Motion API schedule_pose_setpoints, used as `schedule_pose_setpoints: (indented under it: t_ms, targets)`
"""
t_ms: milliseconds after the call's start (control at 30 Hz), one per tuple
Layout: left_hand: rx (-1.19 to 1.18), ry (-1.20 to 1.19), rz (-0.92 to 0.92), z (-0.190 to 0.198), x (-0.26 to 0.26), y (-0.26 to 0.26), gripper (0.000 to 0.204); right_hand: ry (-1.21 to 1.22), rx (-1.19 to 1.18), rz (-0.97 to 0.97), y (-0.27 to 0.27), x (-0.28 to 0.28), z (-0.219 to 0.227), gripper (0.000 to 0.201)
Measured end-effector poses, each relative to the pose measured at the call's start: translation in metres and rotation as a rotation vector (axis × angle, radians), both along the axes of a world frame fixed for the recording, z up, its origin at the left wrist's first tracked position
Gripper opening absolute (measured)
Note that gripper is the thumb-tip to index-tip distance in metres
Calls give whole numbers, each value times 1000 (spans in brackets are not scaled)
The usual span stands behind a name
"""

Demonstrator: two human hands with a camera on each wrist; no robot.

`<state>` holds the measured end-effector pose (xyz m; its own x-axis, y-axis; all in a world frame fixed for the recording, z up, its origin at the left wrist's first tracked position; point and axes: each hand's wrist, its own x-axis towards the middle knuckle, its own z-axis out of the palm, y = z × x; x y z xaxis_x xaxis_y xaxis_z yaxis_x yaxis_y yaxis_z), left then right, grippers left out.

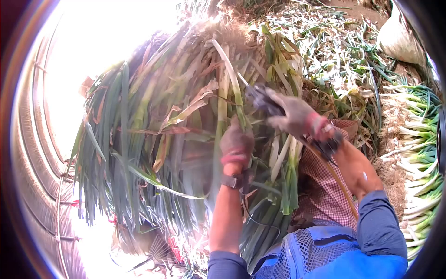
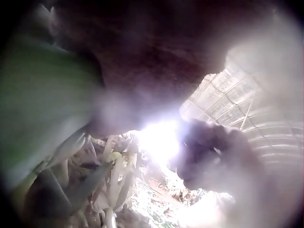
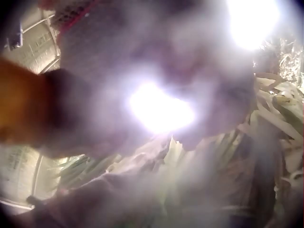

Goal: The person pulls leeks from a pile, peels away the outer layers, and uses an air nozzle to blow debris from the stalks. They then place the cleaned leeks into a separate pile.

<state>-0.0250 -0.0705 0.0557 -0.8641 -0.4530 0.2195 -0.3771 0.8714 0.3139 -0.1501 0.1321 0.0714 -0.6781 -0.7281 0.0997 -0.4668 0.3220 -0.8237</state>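
Observation:
My gloved left hand [image 1: 236, 143] grips a leek [image 1: 228, 65] by its green part, the pale stem slanting up and away from the fist. Broad green leaf [image 2: 42, 109] fills the left side of the left wrist view, beside the dark, blurred hand. In my gloved right hand [image 1: 293, 114] is a dark air blow gun [image 1: 265, 100], its thin nozzle pointing up-left close beside that stem. A tan hose [image 1: 341, 186] runs from below the right wrist toward my lap. Glare and blur hide most of the right hand in its wrist view.
A large heap of leeks [image 1: 153, 102] lies in front and to the left. Stripped leaves [image 1: 334, 51] cover the ground at the back right. Cleaned leeks [image 1: 420, 172] lie in a row along the right, near a pale sack [image 1: 399, 39]. A ribbed plastic wall [image 1: 39, 153] curves at left.

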Motion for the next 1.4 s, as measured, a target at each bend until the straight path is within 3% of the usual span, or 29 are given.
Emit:
schedule_pose_setpoints:
  t_ms: [167,233,300,367,433,533,633,700,733,767,800,867,900,967,1033,1100,1167,1200,1300,1400]
  targets:
    - [76,-54,4,-18,23,16,53,14,-147,28,58,69,-37,102]
    - [180,-105,-11,-21,33,24,53,-54,-59,62,70,85,-29,100]
    - [97,27,-118,-42,48,35,44,-120,27,95,77,92,-28,99]
    - [112,-43,-132,-56,65,47,45,-9,-31,72,77,90,-37,100]
    - [223,37,-294,-61,85,71,38,69,-107,35,76,83,-36,99]
    - [26,-168,-397,-90,100,104,24,70,-78,69,77,80,-29,100]
    - [57,-330,-526,-76,83,134,20,-1,-15,80,72,74,-32,99]
    - [89,-281,-599,-52,73,144,18,121,-64,-52,67,63,-48,98]
    - [118,-232,-670,-45,70,145,18,42,1,-131,69,61,-51,98]
    - [121,-320,-633,-51,67,136,18,-39,67,-210,70,62,-45,97]
    - [365,-248,-565,-47,68,122,23,-105,93,-240,73,62,-45,94]
    - [409,-66,-471,-31,72,85,27,-271,62,-137,84,68,-31,93]
    - [214,38,-453,-22,74,66,25,-424,17,-34,88,71,-23,92]
    - [74,51,-253,-6,73,31,23,-380,-152,100,87,91,-38,90]
    - [-32,150,-108,-14,74,0,26,-136,-168,118,83,108,-75,90]
    - [26,76,-47,-7,78,-6,28,-286,-106,90,80,117,-47,95]
    - [78,8,10,-8,79,-7,30,-429,11,210,76,118,-35,99]
    - [28,-42,8,-13,82,-8,32,-343,40,298,74,119,-40,100]
    - [-10,-52,4,-24,84,-13,35,-229,52,143,55,117,-53,100]
    - [-20,2,4,-32,82,-16,40,-306,143,11,38,85,-42,96]
